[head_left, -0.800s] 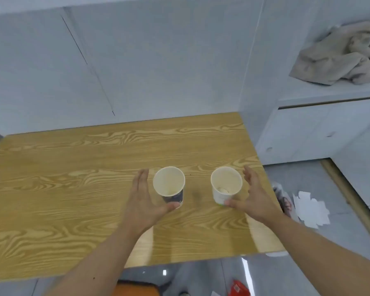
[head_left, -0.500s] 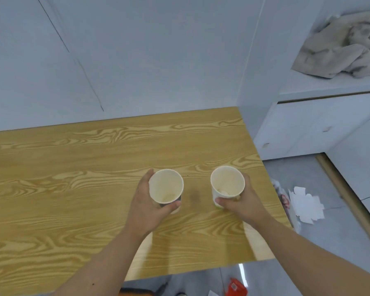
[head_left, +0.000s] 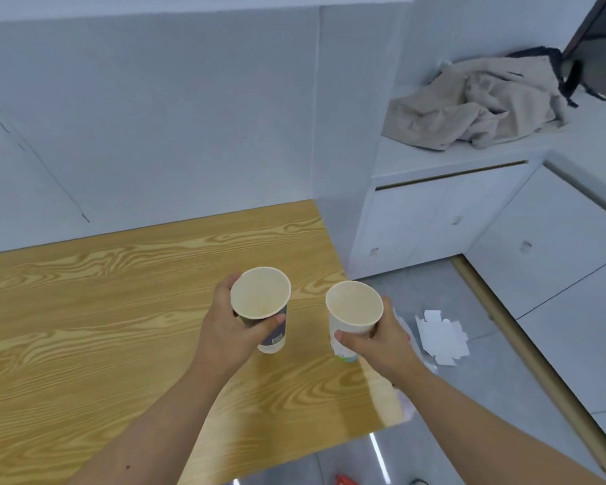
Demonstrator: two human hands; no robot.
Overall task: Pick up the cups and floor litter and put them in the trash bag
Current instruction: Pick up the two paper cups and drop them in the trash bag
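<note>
- Desk [head_left: 84,327]: wood-grain top, filling the left and centre of the head view; its right edge borders grey floor.
- Left hand [head_left: 228,330]: grip closed round the left cup [head_left: 261,299], thumb across the near side, fingers wrapped behind the far side below the rim.
- Left cup: paper, cream inside, dark band and a small label on its outer wall. Mouth tipped toward the camera, base showing pale below the thumb. Looks raised off the desk; contact at the base cannot be told for certain.
- Right cup [head_left: 354,304]: paper, white outside with a green-blue mark near the base, cream inside. Held just right of the left cup, the two apart, over the desk's right edge.
- Right hand [head_left: 382,341]: grip closed on the right cup, thumb on the near wall, fingers curled round the right side.
- White paper scrap [head_left: 441,332]: flattened, cut-out shape, lying on the floor just right of the right hand. More pale litter sits partly hidden behind that hand and forearm; what it is cannot be told.
- Red scrap [head_left: 345,480]: on the floor at the near edge of the frame, below the desk's near edge, mostly cut off.
- Beige cloth [head_left: 469,110]: crumpled on a white cabinet top [head_left: 417,159], far right.
</note>
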